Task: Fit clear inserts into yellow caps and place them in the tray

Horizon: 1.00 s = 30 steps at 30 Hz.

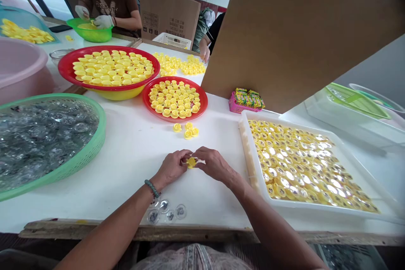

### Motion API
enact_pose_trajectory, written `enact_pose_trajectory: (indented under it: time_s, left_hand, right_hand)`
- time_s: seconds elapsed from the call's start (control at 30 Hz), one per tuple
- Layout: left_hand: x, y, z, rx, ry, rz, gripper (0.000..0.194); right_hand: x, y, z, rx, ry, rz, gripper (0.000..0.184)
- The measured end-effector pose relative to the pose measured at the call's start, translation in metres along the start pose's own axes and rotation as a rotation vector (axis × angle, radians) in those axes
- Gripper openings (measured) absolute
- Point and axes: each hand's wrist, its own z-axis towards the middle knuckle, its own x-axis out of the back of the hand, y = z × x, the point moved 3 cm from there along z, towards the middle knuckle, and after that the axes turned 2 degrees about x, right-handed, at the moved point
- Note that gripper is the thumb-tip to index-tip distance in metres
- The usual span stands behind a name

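Note:
A small yellow plastic cup-shaped piece (191, 162) sits between my two hands above the white table. My left hand (172, 168) is closed on its left edge. From the other side my right hand (217, 164) pinches a small pale or clear bit at the piece's right edge; its kind is too small to make out. Several loose yellow pieces (189, 130) lie just beyond my hands. Near the table's front edge, below my left wrist, rest several clear round plastic discs (164, 206) with dark prints.
On the left stands a green basket (100, 124) of clear discs. Ahead are red trays (202, 105) of yellow pieces; a white tray (249, 168) of shiny-topped ones stands right. A pink basket (236, 107) holds small packets. Cardboard (284, 29) leans overhead. A gloved co-worker (109, 6) sits across.

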Motion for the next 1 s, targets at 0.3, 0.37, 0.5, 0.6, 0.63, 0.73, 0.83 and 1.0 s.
enact_pose_trajectory:
  time_s: [0.3, 0.37, 0.5, 0.6, 0.63, 0.73, 0.83, 1.0]
  left_hand:
    - [0.001, -0.013, 0.005, 0.086, -0.015, -0.219, 0.040]
    - [0.001, -0.014, 0.005, 0.090, -0.018, -0.213, 0.039]
    - [0.002, -0.012, 0.006, 0.073, -0.012, -0.164, 0.033]
    - [0.002, -0.010, 0.006, 0.058, -0.014, -0.131, 0.031]
    - [0.002, -0.009, 0.006, 0.053, -0.018, -0.121, 0.032]
    - [0.003, -0.007, 0.005, 0.049, -0.034, -0.114, 0.035]
    - [0.002, -0.005, 0.002, 0.098, -0.076, -0.242, 0.036]
    - [-0.006, -0.008, 0.000, 0.305, -0.106, -0.559, 0.035]
  right_hand:
    - [-0.008, -0.006, 0.013, -0.012, -0.090, -0.114, 0.017]
    - [-0.009, -0.006, 0.014, -0.003, -0.102, -0.123, 0.017]
    - [-0.009, -0.006, 0.014, -0.026, -0.077, -0.095, 0.019]
    - [-0.010, -0.004, 0.012, -0.075, -0.050, -0.093, 0.019]
    - [-0.012, -0.004, 0.011, -0.087, -0.049, -0.098, 0.018]
    - [-0.016, -0.004, 0.008, -0.103, -0.062, -0.136, 0.017]
    - [-0.019, -0.006, 0.007, -0.107, -0.067, -0.153, 0.014]
    - [-0.019, -0.006, 0.009, -0.115, -0.073, -0.089, 0.013]
